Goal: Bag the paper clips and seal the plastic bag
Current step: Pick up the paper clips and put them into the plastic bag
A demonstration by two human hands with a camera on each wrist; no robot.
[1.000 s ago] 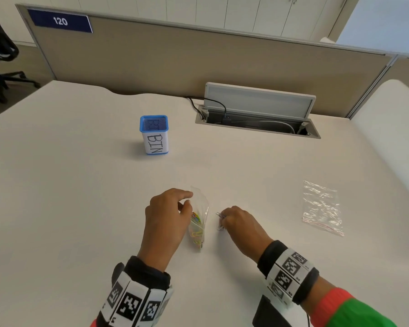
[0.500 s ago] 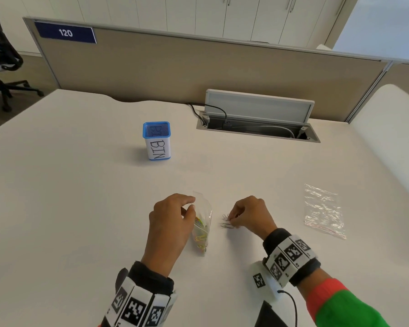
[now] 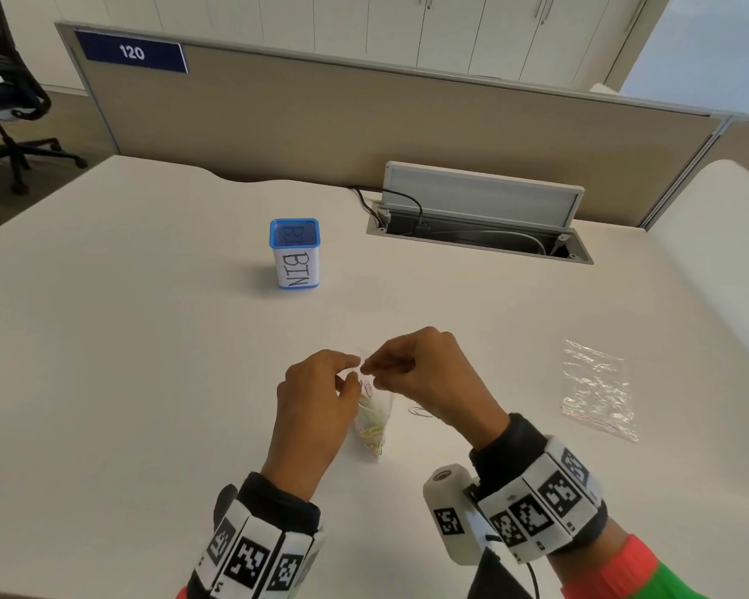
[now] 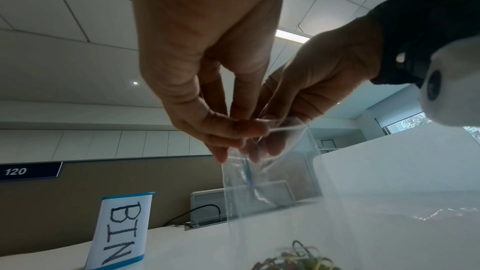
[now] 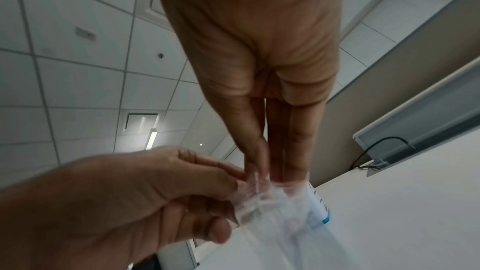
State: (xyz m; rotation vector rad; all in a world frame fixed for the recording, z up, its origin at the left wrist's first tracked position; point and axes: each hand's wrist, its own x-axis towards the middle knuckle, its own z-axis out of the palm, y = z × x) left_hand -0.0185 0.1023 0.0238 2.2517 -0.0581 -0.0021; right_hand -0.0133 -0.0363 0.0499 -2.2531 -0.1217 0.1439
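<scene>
The plastic bag (image 3: 375,419), partly filled with coloured paper clips (image 3: 372,428), is held upright near the table's (image 3: 148,361) front middle, its long axis roughly vertical and its mouth pointing up toward 12 o'clock. The mouth's rim is pinched by the left hand (image 3: 316,404). The right hand's (image 3: 429,378) fingertips are closed at the opening; whether a clip is gripped cannot be told. A slack rim could collapse the mouth and spill clips. One loose clip (image 3: 420,412) lies at 3 o'clock.
</scene>
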